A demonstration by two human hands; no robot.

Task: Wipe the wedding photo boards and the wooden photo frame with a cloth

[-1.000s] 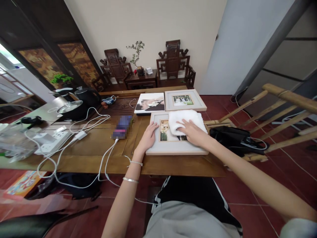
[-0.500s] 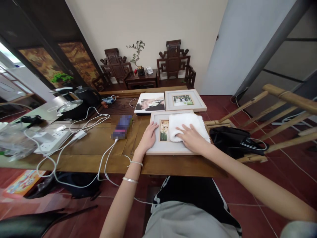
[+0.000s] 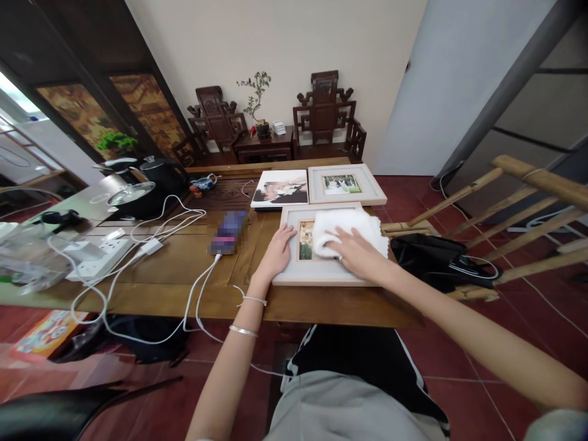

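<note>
A pale wooden picture frame (image 3: 294,280) lies flat near the front edge of the table, with a small photo (image 3: 305,240) in its middle. My left hand (image 3: 277,252) grips the frame's left side, thumb and fingers at its edge. Under my right hand (image 3: 361,250) is a folded white cloth (image 3: 342,222), pressed onto the right half of the frame. The fingers bend into the cloth, which covers part of the photo and the frame's right side.
Behind lie a second photo frame (image 3: 374,195) and a white-edged picture panel (image 3: 281,190). To the left are a charging phone (image 3: 228,233), white cables, a power strip (image 3: 103,257) and a pot (image 3: 133,199). A bamboo chair (image 3: 523,177) holding a black bag (image 3: 427,260) stands at right.
My right hand and the cloth have shifted very slightly, and the cloth's left part is bunched differently. My left hand stays at the frame's left edge.
</note>
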